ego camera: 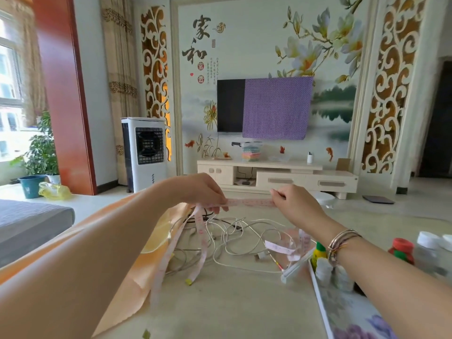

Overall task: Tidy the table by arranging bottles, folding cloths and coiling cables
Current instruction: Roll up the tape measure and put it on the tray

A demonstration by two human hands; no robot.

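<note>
Broadly, the pale table (232,311) is filling the lower part of the view, with a peach-orange cloth (137,285) lying rumpled over its left side and reaching under the left forearm. At the right edge a white tray (342,314) with a purple flower print is sitting on the table, carrying several small bottles: a yellow bottle with a green cap (319,253) and two white-capped ones just beside it, partly hidden by the right forearm. Past that forearm a red-capped bottle (402,249) and a clear bottle with a white lid (428,243) are standing near each other.

Between cloth and tray, a loose tangle of white cables (234,241) is sprawling across the middle of the table, uncoiled, with a darker cable running into it from the far side.

Above the tangle both hands are holding a pink measuring tape (249,203) stretched level between them. The left hand (203,192) is pinching it with curled fingers, and from there the tape is hanging down in two strands toward the table, its yellow tip (188,281) resting near the cloth's edge. The right hand (297,204), with bracelets (341,243) on the wrist, is pinching the other end between thumb and fingers.
</note>
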